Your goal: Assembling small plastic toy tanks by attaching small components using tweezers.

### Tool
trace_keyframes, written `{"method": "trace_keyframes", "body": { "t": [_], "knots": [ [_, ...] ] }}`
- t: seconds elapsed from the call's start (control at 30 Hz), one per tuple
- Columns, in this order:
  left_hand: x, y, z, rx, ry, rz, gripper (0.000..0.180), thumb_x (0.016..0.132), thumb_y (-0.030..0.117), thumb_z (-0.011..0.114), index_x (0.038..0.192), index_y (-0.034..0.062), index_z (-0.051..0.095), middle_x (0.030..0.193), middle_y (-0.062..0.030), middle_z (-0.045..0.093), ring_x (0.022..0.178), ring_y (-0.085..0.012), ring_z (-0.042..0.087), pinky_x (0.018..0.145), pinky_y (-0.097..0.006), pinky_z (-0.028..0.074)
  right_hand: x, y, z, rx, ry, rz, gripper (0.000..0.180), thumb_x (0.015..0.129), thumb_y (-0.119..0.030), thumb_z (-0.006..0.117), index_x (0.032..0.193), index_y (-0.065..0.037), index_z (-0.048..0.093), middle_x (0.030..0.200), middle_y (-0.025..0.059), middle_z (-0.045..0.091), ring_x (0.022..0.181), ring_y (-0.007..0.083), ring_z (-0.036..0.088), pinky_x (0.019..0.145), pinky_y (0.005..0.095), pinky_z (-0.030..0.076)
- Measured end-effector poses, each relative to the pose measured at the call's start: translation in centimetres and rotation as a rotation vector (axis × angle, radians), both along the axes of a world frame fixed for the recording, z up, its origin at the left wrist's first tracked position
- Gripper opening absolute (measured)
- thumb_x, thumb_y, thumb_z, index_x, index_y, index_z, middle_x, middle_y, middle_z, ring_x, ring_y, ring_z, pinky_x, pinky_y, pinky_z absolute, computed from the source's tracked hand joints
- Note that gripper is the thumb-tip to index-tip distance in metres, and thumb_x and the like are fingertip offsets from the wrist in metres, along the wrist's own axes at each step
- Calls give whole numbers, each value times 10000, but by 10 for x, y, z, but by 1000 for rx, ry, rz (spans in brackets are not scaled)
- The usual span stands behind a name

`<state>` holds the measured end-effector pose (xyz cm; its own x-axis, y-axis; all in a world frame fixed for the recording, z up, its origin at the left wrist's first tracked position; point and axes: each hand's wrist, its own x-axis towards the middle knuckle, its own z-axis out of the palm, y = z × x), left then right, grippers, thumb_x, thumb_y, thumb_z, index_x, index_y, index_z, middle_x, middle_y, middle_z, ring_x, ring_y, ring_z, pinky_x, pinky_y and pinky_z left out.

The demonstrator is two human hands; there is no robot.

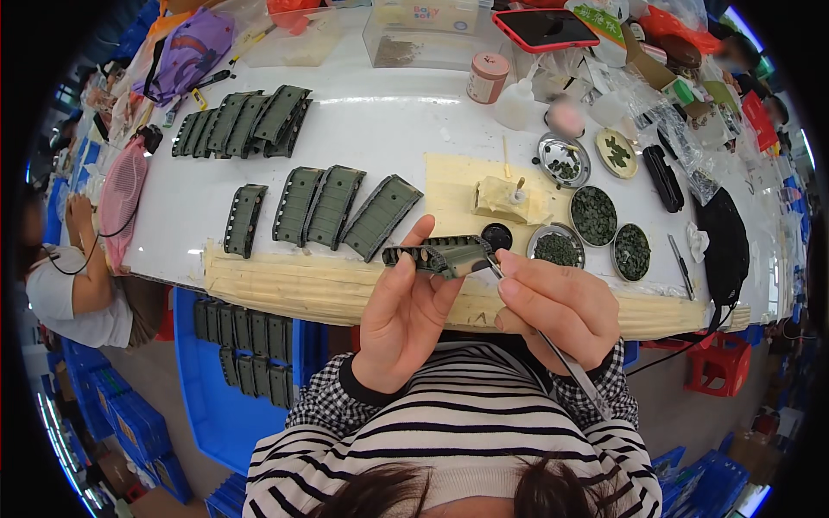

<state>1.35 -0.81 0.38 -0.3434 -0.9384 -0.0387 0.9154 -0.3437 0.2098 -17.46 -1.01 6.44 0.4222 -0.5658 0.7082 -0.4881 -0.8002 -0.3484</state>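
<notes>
My left hand [393, 324] holds a curved dark green plastic part [449, 257] with dark, notched edges, gripped between thumb and fingers over the table's front edge. Closed around metal tweezers [566, 361], my right hand [561, 306] brings their tip to the right end of that part. Just behind the part sits a small black round cap [496, 236]. Similar green parts lie to the left, a near row [331, 205] and a far stack [278, 119]. Round tins of small dark green pieces [593, 216] stand to the right.
A tape-covered block [511, 200] with a peg stands on the yellowish mat. Below the table, a blue crate [200, 406] holds more green parts. A red-cased phone [546, 30], pink jar [489, 78] and black mask [722, 246] lie around. Another person [73, 293] sits at left.
</notes>
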Motion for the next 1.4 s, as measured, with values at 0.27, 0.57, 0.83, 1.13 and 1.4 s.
{"method": "trace_keyframes", "body": {
  "t": [0.27,0.57,0.83,1.13,1.4],
  "knots": [
    [-2,0,0,15,-66,7,528,1003,212,431,1420,-53,243,1403,-195,387,1323,-337,397,1106,-366,402,1,-3,-3,-85,12,-15,341,684,-118,764,979,27,673,925,143,670,819,262,701,630,288,576],
    [2,-16,-12,-132,167,-81,640,960,190,499,1479,50,152,1366,-193,410,1318,-352,397,1092,-448,400,1,-1,1,-13,-40,36,350,761,-126,754,1046,27,621,1024,227,665,837,286,695,671,305,551],
    [12,-35,-10,-267,126,-102,884,805,120,561,1518,128,39,1380,-208,406,1215,-385,494,1045,-556,393,-8,13,-12,96,-156,118,362,781,-189,742,1052,14,615,1010,201,666,880,299,686,708,319,550],
    [14,-38,-10,-281,77,-157,976,746,87,559,1519,124,-35,1435,-209,351,1218,-387,494,1041,-576,388,-11,22,-26,201,-182,109,456,694,-125,799,1097,-14,618,1059,163,665,912,285,678,702,324,546],
    [7,-35,-11,-259,52,-119,1013,711,63,570,1527,193,-16,1433,-157,382,1252,-364,465,1059,-574,372,-4,27,-35,210,-282,83,434,849,-210,681,1198,17,562,1173,216,595,1049,336,635,845,364,532]
  ]
}}
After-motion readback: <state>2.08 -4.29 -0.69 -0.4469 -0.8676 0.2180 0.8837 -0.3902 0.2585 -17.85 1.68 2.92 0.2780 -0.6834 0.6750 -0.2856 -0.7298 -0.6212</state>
